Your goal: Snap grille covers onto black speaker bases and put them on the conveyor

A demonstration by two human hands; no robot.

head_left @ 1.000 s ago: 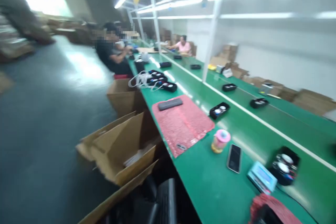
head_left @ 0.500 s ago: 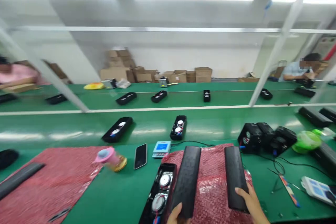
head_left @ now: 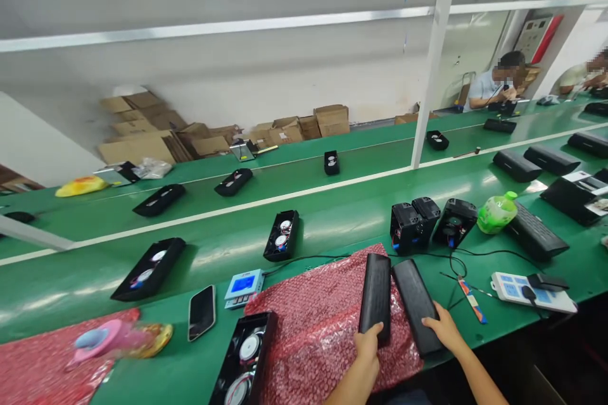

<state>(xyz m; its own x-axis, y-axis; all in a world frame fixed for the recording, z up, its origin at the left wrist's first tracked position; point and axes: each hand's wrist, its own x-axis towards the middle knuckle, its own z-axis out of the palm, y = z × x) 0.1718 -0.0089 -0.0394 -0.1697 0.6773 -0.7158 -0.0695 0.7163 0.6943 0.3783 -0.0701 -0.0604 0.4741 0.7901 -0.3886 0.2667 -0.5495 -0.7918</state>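
Observation:
My left hand [head_left: 368, 348] grips the near end of a long black speaker cover [head_left: 375, 294], thumb on top. A second black speaker cover [head_left: 414, 304] is in my right hand [head_left: 441, 329], gripped along its right edge. The two covers lie close side by side over red bubble wrap [head_left: 313, 323]; whether they rest on it I cannot tell. Left of them sits an open black speaker housing [head_left: 244, 354] with two round speaker drivers and red wires inside, its near end cut off by the frame.
A blue-screened meter [head_left: 244, 286], a phone [head_left: 202, 312] and a pink-capped bottle [head_left: 114, 338] are to the left. Rightward are black speaker boxes [head_left: 413, 224], a green bottle [head_left: 496, 212] and a power strip [head_left: 532, 291]. More housings [head_left: 281, 235] lie beyond; co-workers [head_left: 494, 85] sit far right.
My view has swung right. The left cover has moved away from the open housing, over the bubble wrap and close to the right cover. Both hands keep their hold.

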